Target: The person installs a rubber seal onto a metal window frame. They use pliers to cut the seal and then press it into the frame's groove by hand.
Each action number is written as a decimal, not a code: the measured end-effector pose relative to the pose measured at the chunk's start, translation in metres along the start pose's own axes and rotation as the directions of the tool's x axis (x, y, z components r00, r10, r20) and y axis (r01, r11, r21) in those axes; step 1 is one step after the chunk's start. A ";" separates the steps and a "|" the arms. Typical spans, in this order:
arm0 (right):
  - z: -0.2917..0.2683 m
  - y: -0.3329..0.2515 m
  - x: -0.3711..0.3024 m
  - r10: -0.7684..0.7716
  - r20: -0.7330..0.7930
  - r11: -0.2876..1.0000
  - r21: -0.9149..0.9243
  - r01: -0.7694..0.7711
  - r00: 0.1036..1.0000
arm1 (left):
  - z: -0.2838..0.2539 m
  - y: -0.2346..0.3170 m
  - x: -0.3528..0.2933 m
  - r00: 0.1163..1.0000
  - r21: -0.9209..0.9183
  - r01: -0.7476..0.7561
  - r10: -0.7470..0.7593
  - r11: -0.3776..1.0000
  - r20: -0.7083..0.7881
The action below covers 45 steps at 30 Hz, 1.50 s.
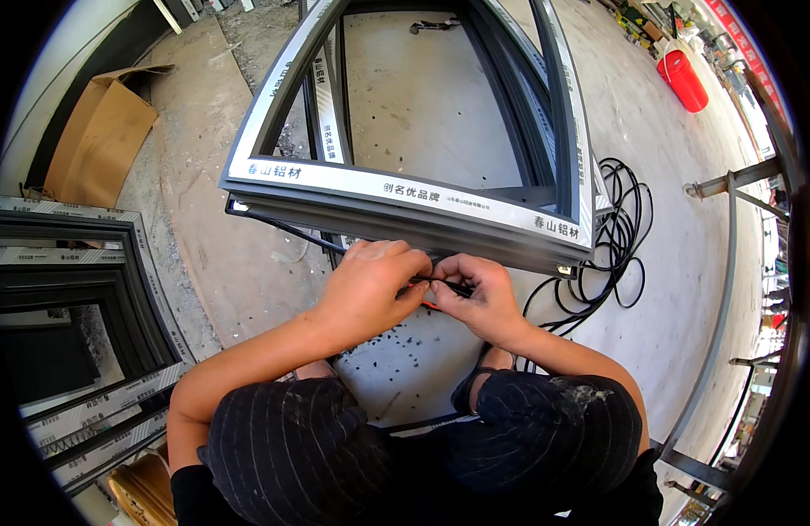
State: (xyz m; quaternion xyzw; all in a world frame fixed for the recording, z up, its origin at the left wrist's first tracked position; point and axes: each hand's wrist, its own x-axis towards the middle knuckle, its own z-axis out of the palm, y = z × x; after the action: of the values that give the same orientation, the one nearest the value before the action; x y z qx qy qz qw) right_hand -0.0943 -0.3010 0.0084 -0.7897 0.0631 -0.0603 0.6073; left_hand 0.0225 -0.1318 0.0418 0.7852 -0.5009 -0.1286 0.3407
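I am holding a thin black rubber strip point(460, 287) between both hands, just below the near edge of a stacked window frame point(405, 187). My left hand point(378, 273) is closed, its fingertips pinching at the strip. Opposite it, my right hand point(482, 300) pinches the strip between thumb and fingers. Bits of a red object point(432, 306) show under and between the fingers; most of it is hidden, so its kind cannot be made out. A length of black strip point(295, 231) runs along the frame's near side from its left corner toward my left hand.
A loose coil of black strip point(617, 241) lies on the floor at right. More dark frames point(151, 289) are stacked at left, near a cardboard box point(102, 145). A red bucket point(682, 81) stands far right, beyond a metal rack point(729, 254). Dark scraps point(396, 351) litter the floor below.
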 end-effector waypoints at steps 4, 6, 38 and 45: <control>-0.008 -0.007 0.005 0.432 0.394 0.706 0.413 -0.576 0.811 | -0.001 -0.005 -0.008 0.995 -0.064 0.071 -0.067 0.995 0.072; -0.009 0.022 0.000 0.421 0.601 0.457 0.506 -0.731 0.679 | -0.003 -0.008 -0.011 0.957 -0.058 0.145 -0.125 0.988 0.263; 0.000 0.058 -0.050 0.188 0.684 0.982 -0.115 -0.150 0.705 | -0.007 -0.022 -0.018 0.808 -0.195 0.515 -0.397 0.835 0.435; 0.025 0.059 -0.046 0.364 0.665 0.757 0.197 -0.623 0.652 | -0.004 -0.024 -0.018 0.834 -0.220 0.500 -0.396 0.838 0.385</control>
State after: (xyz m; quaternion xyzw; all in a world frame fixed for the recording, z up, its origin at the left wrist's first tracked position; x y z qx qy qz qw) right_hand -0.1366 -0.2845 -0.0558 -0.5724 0.0751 0.3479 0.7387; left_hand 0.0335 -0.1084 0.0259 0.7856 -0.3223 -0.4100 0.3330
